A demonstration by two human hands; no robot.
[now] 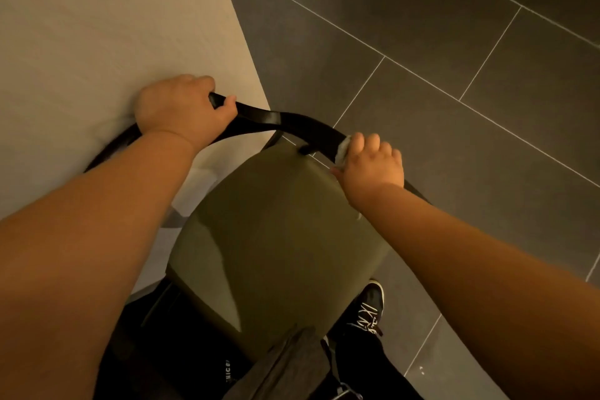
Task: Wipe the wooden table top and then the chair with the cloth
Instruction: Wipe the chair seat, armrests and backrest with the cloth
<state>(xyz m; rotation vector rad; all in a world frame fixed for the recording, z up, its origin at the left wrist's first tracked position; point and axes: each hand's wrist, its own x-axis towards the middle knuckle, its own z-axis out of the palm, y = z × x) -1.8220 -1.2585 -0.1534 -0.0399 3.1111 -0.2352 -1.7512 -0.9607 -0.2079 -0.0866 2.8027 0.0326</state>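
Note:
A chair with an olive-green seat (279, 237) and a curved black backrest rail (292, 122) stands below me, pushed up against the pale wooden table top (113, 26). My left hand (178, 107) grips the left part of the rail, fingers curled over it. My right hand (370, 162) holds a small white cloth (344, 148) against the rail's right end; only a sliver of cloth shows under the fingers.
Dark grey floor tiles (454, 58) with light grout lines fill the right side. My black laced shoe (367, 312) stands beside the chair at the bottom, with dark trousers and a grey garment edge (285, 367) near it.

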